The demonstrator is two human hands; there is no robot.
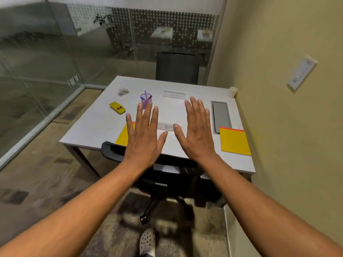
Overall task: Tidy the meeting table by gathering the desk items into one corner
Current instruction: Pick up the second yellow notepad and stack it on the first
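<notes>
My left hand and my right hand are held out flat, palms down, fingers spread, above the near edge of the white table; both hold nothing. On the table lie a yellow notepad at the near right, a second yellow pad partly hidden under my left hand, a yellow stapler-like item, a small white item, a purple cup with a pen in it, a clear name plate and another name plate between my hands.
A grey cable tray lid is set into the table's right side and a white paper cup stands at the far right corner. One black chair is tucked in before me, another chair stands opposite. Glass wall left, beige wall right.
</notes>
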